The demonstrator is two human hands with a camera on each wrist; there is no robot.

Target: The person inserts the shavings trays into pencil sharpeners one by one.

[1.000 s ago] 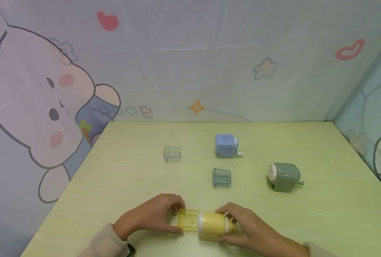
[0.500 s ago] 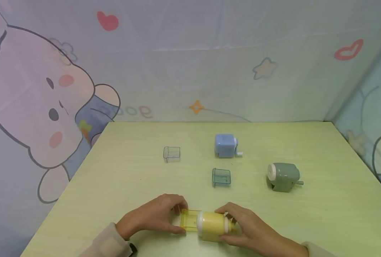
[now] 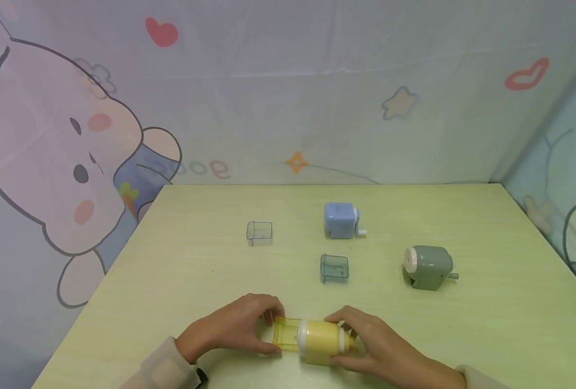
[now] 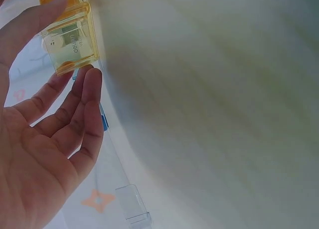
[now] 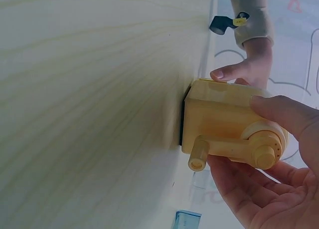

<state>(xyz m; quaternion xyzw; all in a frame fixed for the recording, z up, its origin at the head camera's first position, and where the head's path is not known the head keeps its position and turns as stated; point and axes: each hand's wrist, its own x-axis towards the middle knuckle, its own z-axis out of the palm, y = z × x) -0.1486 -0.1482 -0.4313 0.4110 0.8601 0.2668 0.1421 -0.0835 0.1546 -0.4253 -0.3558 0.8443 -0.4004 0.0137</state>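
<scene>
A yellow sharpener (image 3: 319,340) is gripped by the right hand (image 3: 380,346), its drawer (image 3: 286,334) pinched by the left hand (image 3: 234,327).

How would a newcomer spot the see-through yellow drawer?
At the near side of the pale table, find the right hand gripping a yellow sharpener. The drawer shows between the sharpener's white front and the left hand. Unlike the clear drawer and teal-tinted drawer farther back, it is yellow.
</scene>
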